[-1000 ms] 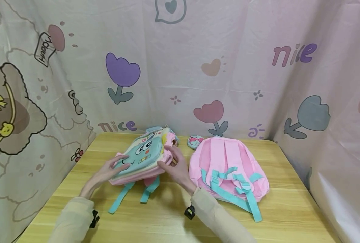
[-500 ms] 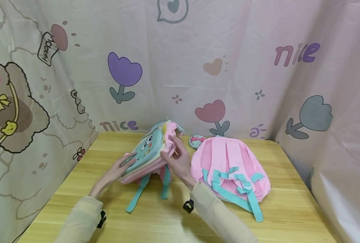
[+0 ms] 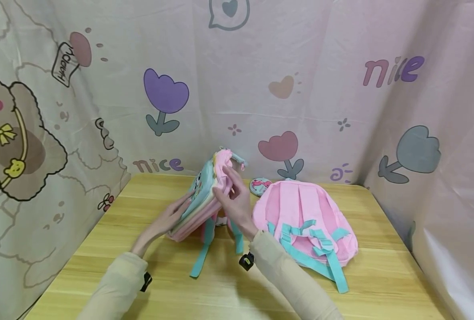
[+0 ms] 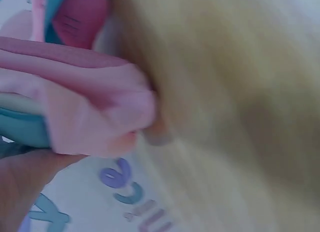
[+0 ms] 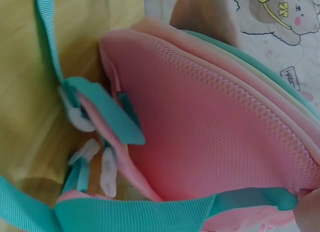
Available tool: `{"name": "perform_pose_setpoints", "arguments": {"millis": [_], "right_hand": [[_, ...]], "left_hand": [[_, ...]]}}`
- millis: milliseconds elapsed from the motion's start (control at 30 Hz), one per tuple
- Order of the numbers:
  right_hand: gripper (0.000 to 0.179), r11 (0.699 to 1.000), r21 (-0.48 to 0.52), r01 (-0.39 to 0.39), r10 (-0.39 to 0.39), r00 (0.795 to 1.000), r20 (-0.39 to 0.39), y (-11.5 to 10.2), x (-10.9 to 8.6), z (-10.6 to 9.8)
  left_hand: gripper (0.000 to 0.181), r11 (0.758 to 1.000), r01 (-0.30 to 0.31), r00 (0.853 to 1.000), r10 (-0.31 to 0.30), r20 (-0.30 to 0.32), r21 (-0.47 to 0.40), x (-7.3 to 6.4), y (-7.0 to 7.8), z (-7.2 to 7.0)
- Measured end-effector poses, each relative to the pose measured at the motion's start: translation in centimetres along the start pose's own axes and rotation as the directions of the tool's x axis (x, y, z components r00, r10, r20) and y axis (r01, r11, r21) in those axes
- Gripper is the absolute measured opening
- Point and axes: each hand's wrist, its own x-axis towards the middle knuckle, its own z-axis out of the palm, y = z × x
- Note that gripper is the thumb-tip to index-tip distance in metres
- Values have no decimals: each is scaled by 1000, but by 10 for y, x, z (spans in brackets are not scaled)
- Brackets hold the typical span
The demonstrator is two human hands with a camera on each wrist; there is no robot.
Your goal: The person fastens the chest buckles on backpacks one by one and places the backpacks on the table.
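Pale wooden table (image 3: 197,298), tulip-printed cloth backdrop (image 3: 229,89)

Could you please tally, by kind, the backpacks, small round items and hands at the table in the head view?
Backpacks: 2 (the tilted backpack at the hands, the other backpack lying with its straps up)
Small round items: 1 (the printed round item)
Hands: 2 (left hand, right hand)
Total: 5

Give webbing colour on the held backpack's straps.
Teal; the strap webbing shows best in the right wrist view.
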Motion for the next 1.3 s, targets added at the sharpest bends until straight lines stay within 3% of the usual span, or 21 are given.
{"name": "perform_pose_setpoints", "arguments": {"millis": [367, 733, 1067, 1300], "right_hand": [[59, 991, -55, 124, -121, 991, 52, -15, 14, 6], [79, 998, 24, 60, -61, 994, 88, -18, 22, 12], [86, 991, 47, 125, -132, 972, 192, -29, 33, 18], [93, 983, 81, 165, -181, 949, 258, -29, 37, 21]], "left_hand": [[56, 990, -24, 997, 34, 69, -141, 12, 42, -5], [57, 959, -43, 999, 51, 20, -278, 24, 81, -21], [58, 947, -81, 997, 74, -35, -310, 32, 107, -41], [58, 935, -60, 997, 41, -61, -351, 31, 115, -47]]}}
